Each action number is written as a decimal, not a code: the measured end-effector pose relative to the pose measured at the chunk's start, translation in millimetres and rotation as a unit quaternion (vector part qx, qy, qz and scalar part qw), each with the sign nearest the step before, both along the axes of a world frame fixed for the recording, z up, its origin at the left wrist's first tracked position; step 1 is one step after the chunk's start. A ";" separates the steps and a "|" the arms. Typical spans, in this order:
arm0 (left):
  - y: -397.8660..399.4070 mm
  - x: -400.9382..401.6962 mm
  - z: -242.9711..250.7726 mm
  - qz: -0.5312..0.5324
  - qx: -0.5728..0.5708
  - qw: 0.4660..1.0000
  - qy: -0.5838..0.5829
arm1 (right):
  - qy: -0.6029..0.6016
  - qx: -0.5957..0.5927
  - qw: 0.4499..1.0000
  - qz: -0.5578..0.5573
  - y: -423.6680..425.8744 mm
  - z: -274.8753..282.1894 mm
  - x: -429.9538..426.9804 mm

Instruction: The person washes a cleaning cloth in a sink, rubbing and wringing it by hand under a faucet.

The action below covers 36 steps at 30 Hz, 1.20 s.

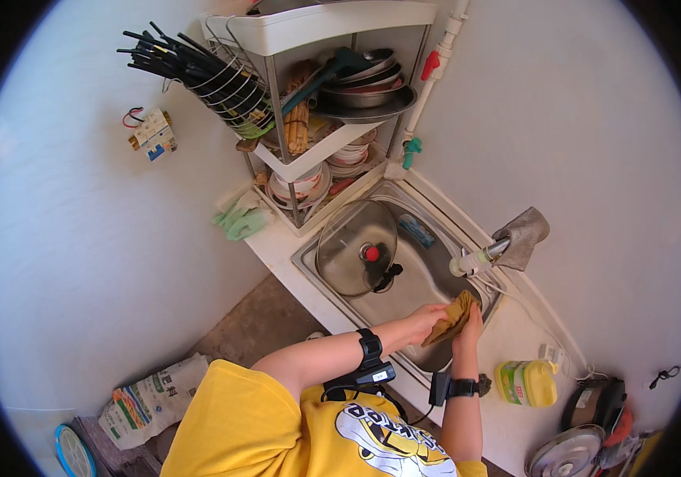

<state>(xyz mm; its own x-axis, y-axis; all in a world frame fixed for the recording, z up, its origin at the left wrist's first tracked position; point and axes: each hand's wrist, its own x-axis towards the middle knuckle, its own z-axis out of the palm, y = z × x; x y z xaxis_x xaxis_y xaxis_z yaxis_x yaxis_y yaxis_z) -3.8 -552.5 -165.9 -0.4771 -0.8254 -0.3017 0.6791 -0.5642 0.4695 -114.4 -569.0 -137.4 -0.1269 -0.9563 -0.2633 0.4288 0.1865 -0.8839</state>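
Observation:
Over the right part of a stainless steel sink [370, 307], my left hand [427, 322] and my right hand [470, 327] both grip a yellow-brown cloth [455, 319], one at each side of it. The cloth is bunched and folded. Just beyond my hands is the faucet [474, 262], with a grey-brown rag [522, 238] draped over its back end. A glass pot lid [343, 250] with a red-topped knob leans in the left part of the basin. A blue packet [416, 231] lies at the basin's far side.
A yellow detergent jug [526, 383] stands on the counter at right, near a metal lid [566, 456]. Behind the sink's left end, a white shelf rack [316, 152] holds bowls, plates and a wire basket of black chopsticks [227, 89]. Green gloves [240, 219] lie at the counter's left end.

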 end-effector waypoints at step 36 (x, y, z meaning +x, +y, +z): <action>-29.7 93.6 53.0 -0.044 -0.209 0.939 -0.271 | 0.141 -0.042 0.979 0.141 -6.5 48.0 -68.7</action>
<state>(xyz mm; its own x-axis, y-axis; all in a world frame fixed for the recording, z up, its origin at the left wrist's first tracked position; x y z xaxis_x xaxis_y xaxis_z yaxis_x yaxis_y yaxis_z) 89.9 -582.2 -112.9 -0.4192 -0.8902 -0.1785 0.2363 -0.2968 0.9252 -183.1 -575.6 -89.5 0.0888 -0.9806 -0.1747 0.1075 0.1838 -0.9771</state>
